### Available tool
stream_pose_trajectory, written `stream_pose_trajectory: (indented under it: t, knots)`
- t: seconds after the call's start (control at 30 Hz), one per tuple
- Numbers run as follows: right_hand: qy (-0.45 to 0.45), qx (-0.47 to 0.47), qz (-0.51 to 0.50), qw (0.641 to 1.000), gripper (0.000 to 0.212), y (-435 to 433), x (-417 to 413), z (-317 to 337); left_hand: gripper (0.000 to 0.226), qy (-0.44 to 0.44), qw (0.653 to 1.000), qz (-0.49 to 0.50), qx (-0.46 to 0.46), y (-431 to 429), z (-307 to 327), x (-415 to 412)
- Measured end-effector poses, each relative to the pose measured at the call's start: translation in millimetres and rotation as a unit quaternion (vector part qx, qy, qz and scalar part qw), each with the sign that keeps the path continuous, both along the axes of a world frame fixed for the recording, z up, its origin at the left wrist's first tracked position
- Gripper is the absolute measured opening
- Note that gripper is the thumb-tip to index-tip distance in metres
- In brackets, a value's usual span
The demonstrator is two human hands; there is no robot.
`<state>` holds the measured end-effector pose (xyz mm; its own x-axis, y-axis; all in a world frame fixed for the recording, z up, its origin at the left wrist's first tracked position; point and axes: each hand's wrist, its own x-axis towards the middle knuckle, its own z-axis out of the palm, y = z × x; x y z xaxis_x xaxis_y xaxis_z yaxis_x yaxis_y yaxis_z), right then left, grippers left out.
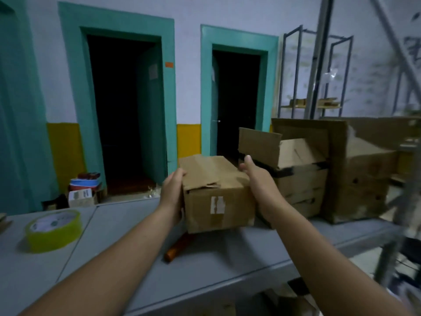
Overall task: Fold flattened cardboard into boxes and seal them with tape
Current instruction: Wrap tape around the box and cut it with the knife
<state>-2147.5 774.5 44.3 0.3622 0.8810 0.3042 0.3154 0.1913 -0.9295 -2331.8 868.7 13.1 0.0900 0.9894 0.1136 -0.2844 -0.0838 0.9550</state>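
Small box [218,195]: sitting at the centre of the frame, being clamped between both hands over the grey table [227,265]; possibly resting on it, possibly hovering just above, not telling from this view.
Left hand [172,190]: gripping the box's left side, curling the fingers close together over the upper left edge.
Right hand [257,181]: pressing flat against the box's right side, laying the fingers straight and together, pointing the thumb upward.
Top flaps [205,169]: lying folded down and closed, creasing and buckling near the front edge, showing no strip of tape across the seam.
White label scrap [217,204]: clinging to the front face, looking like old residue and not a fresh seal.
Tape roll [53,229]: lying at lower left of the frame, well apart from the box, touching neither hand.
Brown handle [178,247]: poking out from beneath the box toward lower centre, hiding its other end, so not naming the tool.
Other boxes: open box [296,174] and large box [360,169] standing at right of the frame, showing a raised flap on the nearer one.
Done so far: appearing to be finished with folding on this box, judging by its closed shape.
Left to do: probably sealing, meaning reaching for the tape and running it along the top seam; not judging the bottom seam, being out of sight.
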Motion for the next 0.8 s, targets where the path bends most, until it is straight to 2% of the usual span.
stream_pose_trajectory:
  t: [0.07, 0.1, 0.23, 0.3, 0.4, 0.5, 0.6, 0.7, 0.8]
  knots:
    - [-0.149, 0.086, -0.053, 0.984, 0.035, -21, 7, -15, 0.031, 0.022, 1.0, 0.001, 0.006, 2, -8, 21]
    - [-0.219, 0.099, -0.075, 0.968, 0.036, -29, 12, -21, 0.038, 0.053, 0.999, -0.001, 0.013, 6, -14, 30]
    - [-0.47, 0.008, -0.087, 0.878, 0.037, -36, 25, -33, 0.047, 0.259, 0.962, -0.007, 0.086, 12, -24, 52]
    - [-0.499, -0.039, -0.074, 0.863, 0.041, -35, 28, -32, 0.061, 0.313, 0.943, -0.026, 0.107, 10, -22, 48]
    - [-0.449, -0.092, -0.058, 0.887, 0.054, -32, 34, -23, 0.088, 0.344, 0.929, -0.073, 0.115, 6, -19, 35]
    - [-0.395, -0.089, -0.057, 0.913, 0.054, -37, 37, -14, 0.078, 0.388, 0.905, -0.085, 0.153, -4, -19, 29]
    - [-0.392, -0.048, -0.052, 0.917, 0.049, -46, 30, 2, 0.07, 0.447, 0.866, -0.087, 0.205, -7, -14, 20]
    - [-0.449, -0.025, -0.053, 0.892, 0.044, -48, 7, 26, 0.073, 0.541, 0.798, -0.057, 0.259, -11, 8, -8]
    - [-0.557, -0.034, -0.038, 0.829, 0.05, -30, -35, 44, 0.071, 0.647, 0.692, 0.057, 0.316, -18, 33, -58]
